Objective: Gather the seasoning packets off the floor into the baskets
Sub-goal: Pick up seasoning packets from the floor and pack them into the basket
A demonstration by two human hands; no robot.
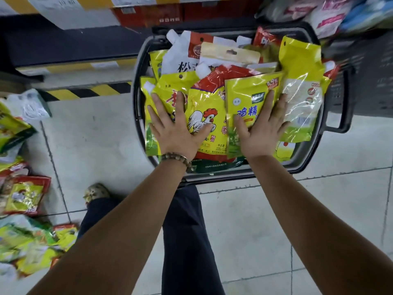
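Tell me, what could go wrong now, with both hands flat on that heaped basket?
The dark plastic basket is overfull: the tall yellow foil packet at its right side stands above the rim and might slide out. The left hand and right hand press flat, gripping nothing, so glossy packets could squirt sideways. More packets on the grey tiled floor may not fit.
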